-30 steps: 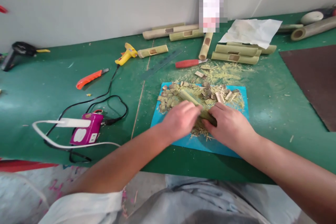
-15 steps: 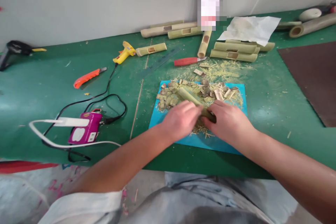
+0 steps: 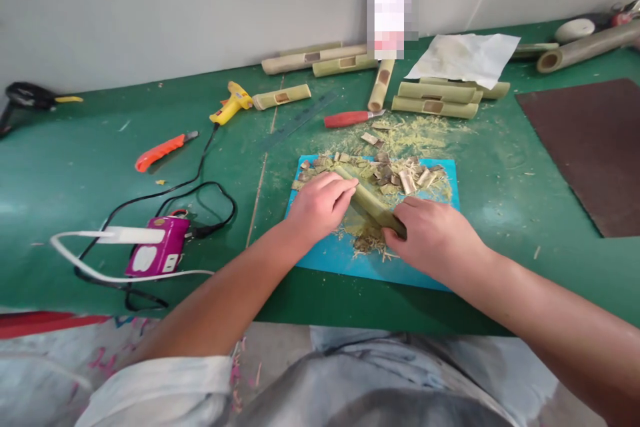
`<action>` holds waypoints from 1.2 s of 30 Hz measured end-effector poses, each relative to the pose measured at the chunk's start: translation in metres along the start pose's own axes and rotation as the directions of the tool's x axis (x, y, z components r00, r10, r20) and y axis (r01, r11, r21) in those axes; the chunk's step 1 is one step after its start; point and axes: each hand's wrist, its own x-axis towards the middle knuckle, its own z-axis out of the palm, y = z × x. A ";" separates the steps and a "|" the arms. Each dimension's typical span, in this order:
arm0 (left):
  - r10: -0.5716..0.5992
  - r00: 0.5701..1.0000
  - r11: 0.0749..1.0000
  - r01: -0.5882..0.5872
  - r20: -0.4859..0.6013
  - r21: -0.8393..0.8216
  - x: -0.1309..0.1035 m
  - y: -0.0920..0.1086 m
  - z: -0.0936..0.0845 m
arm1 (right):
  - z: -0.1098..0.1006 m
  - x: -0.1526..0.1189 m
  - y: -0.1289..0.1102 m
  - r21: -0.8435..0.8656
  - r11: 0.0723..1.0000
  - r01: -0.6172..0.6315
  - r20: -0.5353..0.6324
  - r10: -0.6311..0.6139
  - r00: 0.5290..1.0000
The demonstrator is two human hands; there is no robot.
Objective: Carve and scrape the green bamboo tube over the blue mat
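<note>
A green bamboo tube [image 3: 369, 199] lies slantwise above a blue sheet [image 3: 320, 259] strewn with bamboo chips [image 3: 407, 181] and shavings. My left hand [image 3: 320, 203] is closed on the tube's far left part, thumb and fingers against its side. Wrapped round the near right end is my right hand [image 3: 431, 230], its thumb below the tube. The palms and undersides of both hands are hidden. Just beyond the sheet is a red-handled knife [image 3: 350, 119] with its blade toward the right.
Several notched bamboo tubes [image 3: 435, 108] lie near the wall, some under white paper [image 3: 463, 57]. To the left are a yellow glue gun [image 3: 234, 103], an orange utility knife [image 3: 163, 152] and a purple power block [image 3: 157, 247] with cords. A brown board [image 3: 590, 153] lies right.
My left hand has slid along the bamboo tube, away from my right hand toward the far left end. My right hand keeps its hold. The whole view has shifted slightly.
</note>
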 end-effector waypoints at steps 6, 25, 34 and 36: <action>0.012 0.996 1.000 -0.009 -0.093 0.028 0.007 -0.006 -0.001 | 0.008 0.011 -0.003 0.047 0.998 0.034 -0.165 -0.026 0.986; 0.104 0.984 0.987 -0.085 0.142 -0.140 0.006 0.010 0.008 | 0.008 0.008 -0.002 0.024 1.000 0.010 -0.071 -0.009 0.997; 0.124 0.985 0.988 -0.112 0.120 -0.105 0.003 0.005 0.007 | 0.009 0.009 -0.001 0.030 1.000 -0.004 -0.057 0.006 0.998; 0.116 0.987 0.990 -0.106 0.112 -0.091 0.003 0.004 0.006 | 0.010 0.009 -0.002 0.028 1.000 -0.009 -0.053 0.010 0.999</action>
